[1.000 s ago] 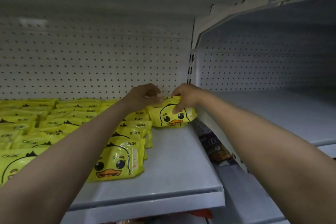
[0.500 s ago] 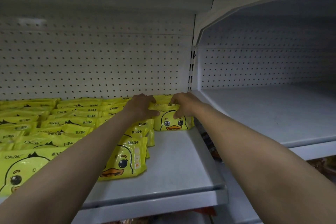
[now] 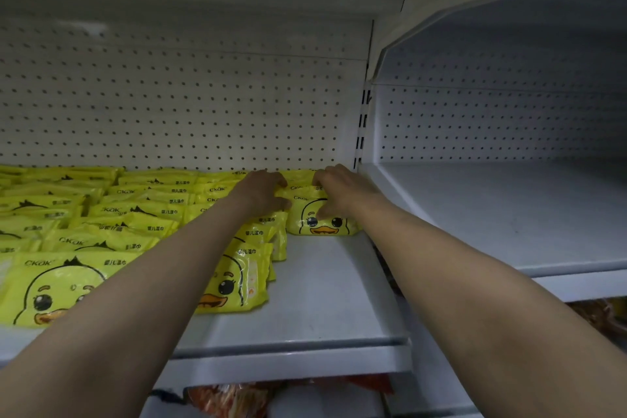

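Lowered since last frame: duck wipes pack point(image 3: 322, 224) now rests on shelf point(image 3: 322, 299), far right; left hand point(image 3: 263, 194) and right hand point(image 3: 342, 192) grip its top corners. Placement nearly done, release left.

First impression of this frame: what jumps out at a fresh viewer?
Bright yellow packs printed with a cartoon duck cover the left of the shelf in overlapping rows. At the back right corner of that shelf, the left hand and right hand hold one duck pack between them. The right shelf beside it is dim and white.
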The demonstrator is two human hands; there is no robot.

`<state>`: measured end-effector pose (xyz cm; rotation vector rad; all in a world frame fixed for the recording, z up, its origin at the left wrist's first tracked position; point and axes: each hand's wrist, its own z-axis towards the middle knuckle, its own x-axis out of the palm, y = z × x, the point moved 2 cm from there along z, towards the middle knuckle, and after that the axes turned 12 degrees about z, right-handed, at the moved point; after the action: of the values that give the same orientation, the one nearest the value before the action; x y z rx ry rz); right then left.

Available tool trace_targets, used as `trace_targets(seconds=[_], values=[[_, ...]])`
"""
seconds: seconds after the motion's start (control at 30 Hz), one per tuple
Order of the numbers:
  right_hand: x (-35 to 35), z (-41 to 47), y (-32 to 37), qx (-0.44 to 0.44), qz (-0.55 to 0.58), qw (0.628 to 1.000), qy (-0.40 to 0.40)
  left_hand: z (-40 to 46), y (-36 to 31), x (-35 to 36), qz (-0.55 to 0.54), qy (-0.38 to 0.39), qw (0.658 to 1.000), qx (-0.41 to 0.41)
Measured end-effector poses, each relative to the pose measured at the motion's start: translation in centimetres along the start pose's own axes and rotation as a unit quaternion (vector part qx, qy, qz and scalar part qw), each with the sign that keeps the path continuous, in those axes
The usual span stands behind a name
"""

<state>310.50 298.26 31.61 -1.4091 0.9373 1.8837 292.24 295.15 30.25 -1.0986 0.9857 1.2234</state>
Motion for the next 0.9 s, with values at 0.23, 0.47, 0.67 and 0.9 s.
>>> trace_targets(seconds=[0.23, 0.47, 0.67, 0.9], values=[[-1.1, 0.2, 1.4, -0.01, 0.011, 1.0, -0.003, -2.1, 0.4, -1.7, -0.009, -0.041, 0.997, -0.063], [-4.5, 0.8, 10.3, -0.057, 0.078, 0.994, -0.046, -8.3, 5.4, -6.9, 0.005, -0.127, 0.984, -0.125], [-5.4, -0.2, 23.0, -0.144, 0.139, 0.977, -0.068, -18.5, 14.1, -12.2, 0.032, -0.18, 0.962, -0.203], [-2.0, -3.9, 41.4, -0.245, 0.189, 0.95, -0.052, -35.2, 26.0, -16.8, 0.061, -0.217, 0.932, -0.285]])
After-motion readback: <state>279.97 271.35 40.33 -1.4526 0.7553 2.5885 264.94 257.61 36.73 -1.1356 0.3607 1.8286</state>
